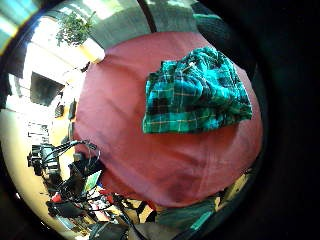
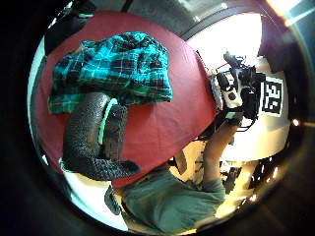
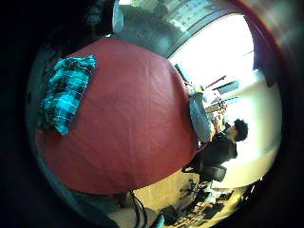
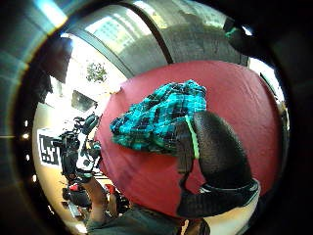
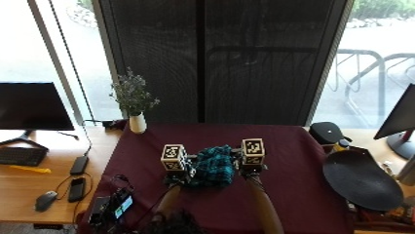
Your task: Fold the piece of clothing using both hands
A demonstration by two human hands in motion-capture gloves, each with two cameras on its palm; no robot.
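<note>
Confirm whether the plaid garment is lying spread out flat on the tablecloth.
No: the plaid garment sits bunched in a compact heap on the maroon tablecloth.

An office or laboratory workroom. A table (image 5: 292, 175) under a dark red cloth stands before tall windows with dark blinds (image 5: 220, 58). Wooden desks at either side carry a monitor (image 5: 32, 106), keyboard (image 5: 19, 156), mouse (image 5: 44, 201) and a second monitor (image 5: 399, 119). A vase of flowers (image 5: 135, 105) stands at the table's far corner.
</note>
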